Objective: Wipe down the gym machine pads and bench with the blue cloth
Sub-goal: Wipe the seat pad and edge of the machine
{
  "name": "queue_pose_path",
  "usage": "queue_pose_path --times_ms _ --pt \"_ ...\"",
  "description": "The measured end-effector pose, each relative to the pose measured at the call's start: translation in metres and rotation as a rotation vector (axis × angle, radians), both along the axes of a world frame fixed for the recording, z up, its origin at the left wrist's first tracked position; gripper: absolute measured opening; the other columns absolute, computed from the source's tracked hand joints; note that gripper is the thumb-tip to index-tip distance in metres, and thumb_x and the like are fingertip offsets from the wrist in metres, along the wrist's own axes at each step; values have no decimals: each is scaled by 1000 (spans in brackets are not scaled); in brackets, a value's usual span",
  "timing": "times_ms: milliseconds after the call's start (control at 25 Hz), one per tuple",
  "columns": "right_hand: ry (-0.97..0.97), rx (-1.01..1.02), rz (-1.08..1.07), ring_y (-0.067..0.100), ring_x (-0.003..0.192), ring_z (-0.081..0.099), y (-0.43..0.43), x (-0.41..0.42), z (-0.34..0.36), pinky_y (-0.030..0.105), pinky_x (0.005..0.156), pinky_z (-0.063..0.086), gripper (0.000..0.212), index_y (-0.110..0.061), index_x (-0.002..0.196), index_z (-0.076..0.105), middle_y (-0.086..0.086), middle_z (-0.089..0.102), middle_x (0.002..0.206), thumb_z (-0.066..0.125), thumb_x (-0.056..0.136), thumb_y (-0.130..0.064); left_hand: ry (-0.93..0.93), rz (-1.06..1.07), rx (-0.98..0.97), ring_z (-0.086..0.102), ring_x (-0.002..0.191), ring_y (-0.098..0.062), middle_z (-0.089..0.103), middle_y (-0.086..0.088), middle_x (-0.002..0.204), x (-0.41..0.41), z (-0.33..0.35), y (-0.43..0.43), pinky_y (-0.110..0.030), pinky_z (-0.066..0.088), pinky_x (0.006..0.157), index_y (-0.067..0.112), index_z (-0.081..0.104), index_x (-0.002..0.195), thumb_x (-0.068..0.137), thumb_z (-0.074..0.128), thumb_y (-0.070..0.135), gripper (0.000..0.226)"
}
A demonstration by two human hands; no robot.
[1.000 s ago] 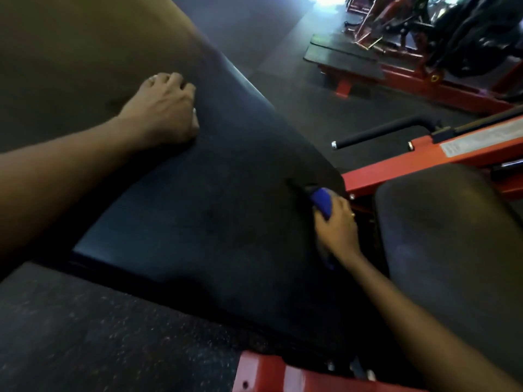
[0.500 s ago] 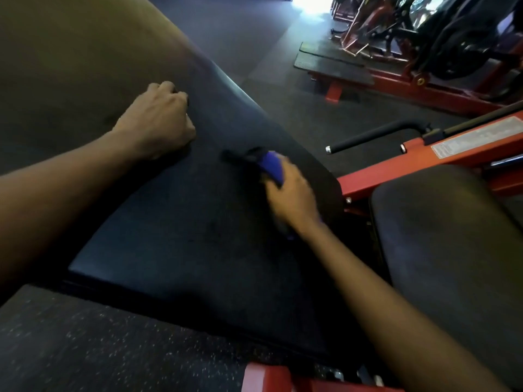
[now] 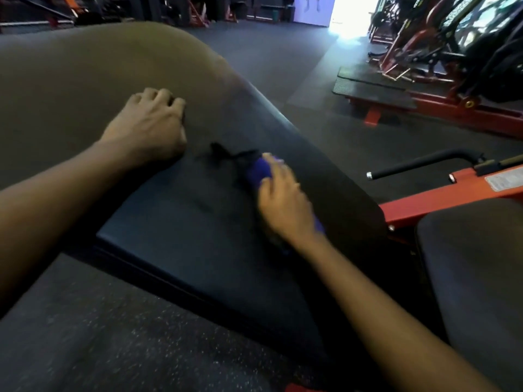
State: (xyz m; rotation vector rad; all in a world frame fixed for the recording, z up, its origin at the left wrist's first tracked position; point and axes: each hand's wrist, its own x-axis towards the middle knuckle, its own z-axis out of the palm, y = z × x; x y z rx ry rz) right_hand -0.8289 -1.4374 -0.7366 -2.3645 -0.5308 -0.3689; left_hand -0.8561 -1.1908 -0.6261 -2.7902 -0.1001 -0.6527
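Rubber gym floor [image 3: 283, 66] behind; dark bench pad [image 3: 198, 236] under our hands.
Our right hand [image 3: 285, 205] grasps the blue cloth [image 3: 259, 172], which bunches under and ahead of the fingers, pressed to the pad. Our left hand [image 3: 150, 128], clenched on nothing, rests left of it.

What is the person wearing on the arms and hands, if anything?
Nothing shows. The left forearm and right forearm are bare up to the frame edge, with no sleeves. The left hand and right hand have no gloves, and neither wrist carries a watch or band. The picture is too blurred to tell about rings.
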Motion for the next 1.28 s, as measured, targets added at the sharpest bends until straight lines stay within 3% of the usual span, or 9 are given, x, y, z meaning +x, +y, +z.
queue_pose_path --times_ms 160,400,480,600,680,920,1000,1160,1280 --pt "439 84 -522 44 131 48 -32 70 11 46 105 37 53 -23 154 31 16 42 153 36 102 -34 -50 -8 20 52 109 -46 55 -30 119 -2 -1 -4 -51 43 93 1 54 117 92 43 24 36" --pt "-133 -57 227 30 126 55 53 -73 37 44 97 48 56 -38 154 28 -5 34 161 44 101 -41 -36 -5 -13 51 111 -45 55 -28 120 -4 1 -7 -51 41 94 1 54 118 91 46 24 36" --pt "-114 -19 131 27 129 53 34 -31 23 43 100 47 53 -36 153 32 -5 39 157 45 102 -38 -21 4 -32 50 113 -44 55 -26 121 -6 3 -7 -49 40 96 2 55 119 91 45 23 36" --pt "283 83 -339 40 131 50 -16 72 10 45 104 40 50 -22 151 38 13 44 152 42 103 -36 1 23 -36 50 114 -42 55 -23 122 -9 3 -10 -49 39 98 5 54 120 92 42 24 35" --pt "411 102 -510 43 130 49 -23 90 12 46 105 38 50 -19 149 38 17 45 151 40 103 -38 3 29 -17 50 114 -41 55 -22 123 -7 2 -9 -50 37 101 5 53 120 96 39 26 35" --pt "-41 -34 141 14 133 43 21 -31 14 36 102 43 56 -41 154 27 -14 31 161 44 101 -46 84 118 -33 21 149 -40 27 -21 160 -1 -4 -5 -58 7 120 5 30 153 103 26 38 60" --pt "-21 -53 -21 24 134 49 -3 12 1 41 103 44 55 -36 154 31 -7 40 157 43 101 -46 103 108 -37 17 150 -39 24 -19 162 0 -5 -5 -57 7 121 6 27 155 104 24 41 62" --pt "401 78 -556 43 132 48 -70 101 -20 47 105 39 55 -23 154 34 17 46 151 40 103 -44 110 119 -46 18 150 -37 24 -18 162 1 -4 -5 -56 9 121 8 28 155 103 25 43 63" --pt "290 5 -426 39 132 49 -39 52 -12 46 105 40 57 -26 156 30 11 42 155 39 103 -47 96 116 -23 23 148 -38 29 -19 160 3 -6 -5 -57 13 120 7 33 152 102 27 43 62"
